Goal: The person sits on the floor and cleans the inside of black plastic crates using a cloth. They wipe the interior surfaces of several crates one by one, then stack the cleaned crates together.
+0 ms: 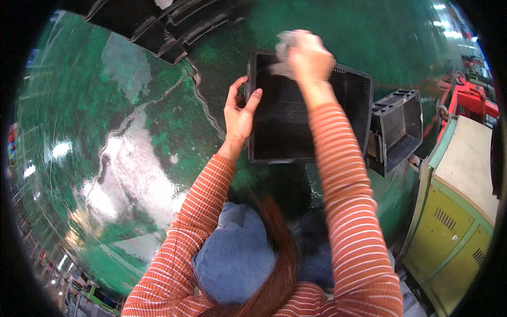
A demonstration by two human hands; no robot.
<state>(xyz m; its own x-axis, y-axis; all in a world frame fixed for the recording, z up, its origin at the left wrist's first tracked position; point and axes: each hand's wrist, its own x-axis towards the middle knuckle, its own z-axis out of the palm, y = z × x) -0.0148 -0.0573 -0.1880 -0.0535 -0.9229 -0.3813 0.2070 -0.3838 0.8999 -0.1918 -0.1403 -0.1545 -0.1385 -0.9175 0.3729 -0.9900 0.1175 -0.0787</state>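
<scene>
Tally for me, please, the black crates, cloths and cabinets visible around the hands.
Black crates: 2, the large crate gripped by the left hand and a smaller crate beside it
Grey cloths: 1, the cloth in the right hand
Yellow-green cabinets: 1, the cabinet
Total: 4

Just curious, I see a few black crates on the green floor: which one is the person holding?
The large black crate in the middle: the left hand grips its edge, the right hand presses a cloth on it. The smaller crate stands untouched.

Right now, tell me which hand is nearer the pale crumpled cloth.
Right. The right hand grips the pale crumpled cloth at the black plastic crate's far rim; the left hand holds the crate's left edge.
</scene>
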